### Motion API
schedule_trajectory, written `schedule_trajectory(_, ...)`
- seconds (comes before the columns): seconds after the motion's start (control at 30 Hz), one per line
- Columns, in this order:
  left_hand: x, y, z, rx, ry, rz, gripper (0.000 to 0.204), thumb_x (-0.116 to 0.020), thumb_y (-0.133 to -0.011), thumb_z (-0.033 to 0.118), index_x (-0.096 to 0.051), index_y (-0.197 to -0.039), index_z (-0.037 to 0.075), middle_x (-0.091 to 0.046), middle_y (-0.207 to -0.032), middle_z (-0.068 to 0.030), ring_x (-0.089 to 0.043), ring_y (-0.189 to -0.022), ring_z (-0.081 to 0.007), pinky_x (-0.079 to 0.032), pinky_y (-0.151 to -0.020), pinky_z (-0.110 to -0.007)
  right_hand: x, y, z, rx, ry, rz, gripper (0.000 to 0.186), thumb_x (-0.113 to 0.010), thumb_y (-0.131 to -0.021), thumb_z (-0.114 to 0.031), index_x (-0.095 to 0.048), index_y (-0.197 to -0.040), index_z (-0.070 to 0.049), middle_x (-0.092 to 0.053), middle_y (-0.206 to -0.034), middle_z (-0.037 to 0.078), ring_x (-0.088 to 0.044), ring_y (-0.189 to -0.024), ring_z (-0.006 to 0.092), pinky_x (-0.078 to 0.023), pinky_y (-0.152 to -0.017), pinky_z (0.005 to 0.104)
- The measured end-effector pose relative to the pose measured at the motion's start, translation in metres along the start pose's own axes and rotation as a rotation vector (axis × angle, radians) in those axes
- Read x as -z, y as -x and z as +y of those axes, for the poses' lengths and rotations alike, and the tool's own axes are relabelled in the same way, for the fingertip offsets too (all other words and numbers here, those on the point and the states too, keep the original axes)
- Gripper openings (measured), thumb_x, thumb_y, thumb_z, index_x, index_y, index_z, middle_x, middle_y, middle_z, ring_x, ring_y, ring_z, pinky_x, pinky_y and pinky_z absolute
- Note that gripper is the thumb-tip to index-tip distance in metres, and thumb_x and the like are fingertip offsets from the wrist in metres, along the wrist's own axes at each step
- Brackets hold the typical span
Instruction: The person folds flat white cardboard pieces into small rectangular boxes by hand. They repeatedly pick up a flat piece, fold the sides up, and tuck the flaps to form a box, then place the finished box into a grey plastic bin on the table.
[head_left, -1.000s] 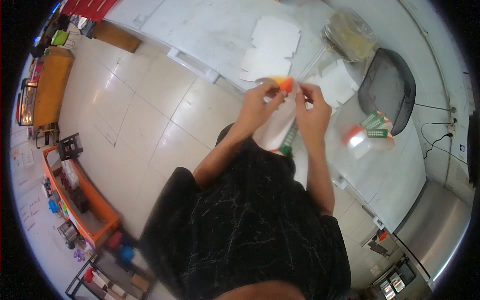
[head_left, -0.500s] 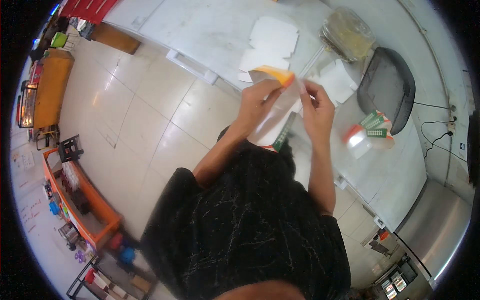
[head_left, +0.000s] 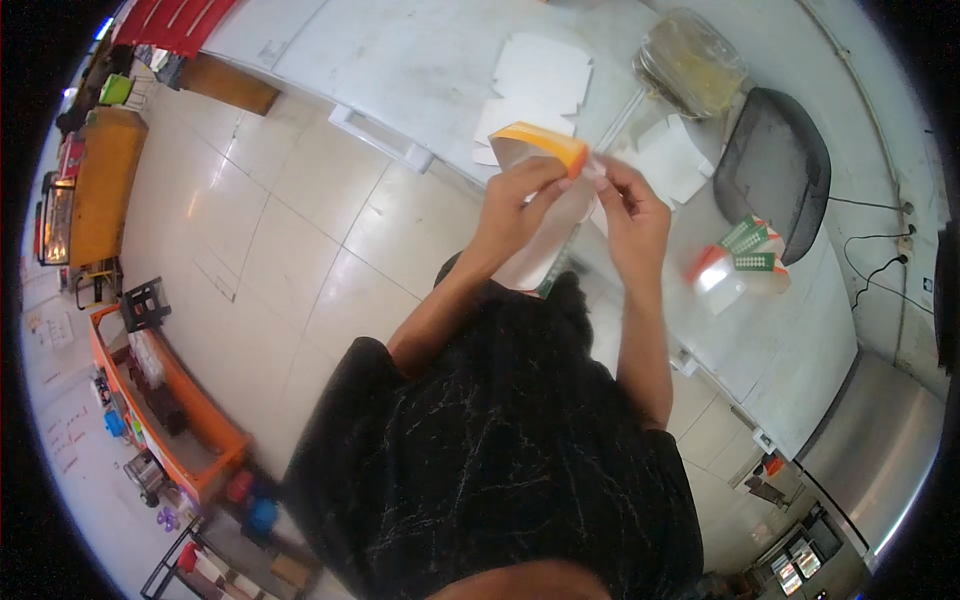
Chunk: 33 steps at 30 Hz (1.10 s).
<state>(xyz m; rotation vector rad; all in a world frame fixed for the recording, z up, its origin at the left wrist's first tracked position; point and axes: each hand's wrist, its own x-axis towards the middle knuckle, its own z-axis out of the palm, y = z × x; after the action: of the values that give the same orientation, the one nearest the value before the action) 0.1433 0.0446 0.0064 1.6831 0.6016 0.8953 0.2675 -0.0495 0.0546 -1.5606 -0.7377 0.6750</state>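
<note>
Between my hands, close to my chest, is a partly folded paper food box (head_left: 541, 258), white inside with orange and green printed edges. My left hand (head_left: 521, 206) pinches its upper left side below the orange flap. At the upper right corner, the fingers of my right hand (head_left: 636, 212) are closed on the box's edge. Fingers hide part of that corner. Flat white box blanks (head_left: 540, 75) lie on the table beyond, and another white blank (head_left: 672, 158) rests right of my hands. Several folded boxes (head_left: 745, 262) in red, green and white are grouped at the right.
The white table (head_left: 420, 60) runs from upper left to lower right. On it stand a clear plastic-covered container (head_left: 690, 62) and a dark grey tray-like object (head_left: 775, 165). Cables (head_left: 872, 270) hang along the right wall. An orange bin (head_left: 170, 400) is at the left on the tiled floor.
The box has tilted in my hands, so less of its green edge shows and more of its orange flap does. My hands stay nearly in place.
</note>
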Motion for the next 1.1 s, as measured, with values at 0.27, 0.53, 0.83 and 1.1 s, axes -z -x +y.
schedule_trajectory(0.27, 0.0, 0.001, -0.005, 0.071, 0.127, -0.014, 0.017, -0.072, -0.082, 0.007, -0.07, -0.097, -0.001, -0.069, -0.092, -0.011, -0.066, -0.083, -0.0206, -0.049, -0.074, -0.029, -0.006, 0.001, 0.0, 0.135, 0.059, 0.014, 0.012, -0.065, -0.089, -0.006, -0.068, -0.096, 0.003, -0.066, -0.111, 0.014, -0.065, -0.097, 0.0184, -0.053, -0.08, 0.0281)
schedule_trajectory(0.53, 0.003, 0.001, -0.01, 0.167, 0.23, -0.04, 0.018, -0.073, -0.082, 0.006, -0.071, -0.099, -0.001, -0.07, -0.094, -0.0087, -0.065, -0.086, -0.0143, -0.05, -0.079, -0.027, -0.007, 0.003, -0.004, 0.318, 0.307, 0.006, 0.01, -0.067, -0.085, -0.003, -0.069, -0.094, 0.002, -0.067, -0.106, 0.014, -0.066, -0.098, 0.021, -0.05, -0.085, 0.0301)
schedule_trajectory(0.83, -0.002, 0.001, 0.006, 0.351, 0.382, -0.07, 0.018, -0.068, -0.087, 0.007, -0.07, -0.103, -0.002, -0.069, -0.097, -0.0077, -0.062, -0.093, -0.0125, -0.048, -0.083, -0.025, -0.009, 0.014, 0.015, 0.117, -0.061, 0.076, 0.015, -0.069, -0.085, -0.004, -0.069, -0.099, 0.003, -0.067, -0.114, 0.015, -0.065, -0.102, 0.0237, -0.05, -0.09, 0.0325)
schedule_trajectory(1.1, -0.011, -0.001, 0.001, 0.059, 0.263, -0.129, 0.019, -0.061, -0.089, 0.003, -0.061, -0.107, -0.003, -0.063, -0.097, -0.0116, -0.063, -0.092, -0.0206, -0.05, -0.08, -0.031, -0.009, 0.029, 0.027, 0.402, 0.231, 0.07, 0.032, -0.048, -0.099, -0.021, -0.068, -0.111, 0.001, -0.051, -0.133, 0.019, -0.055, -0.117, 0.0288, -0.048, -0.092, 0.0363)
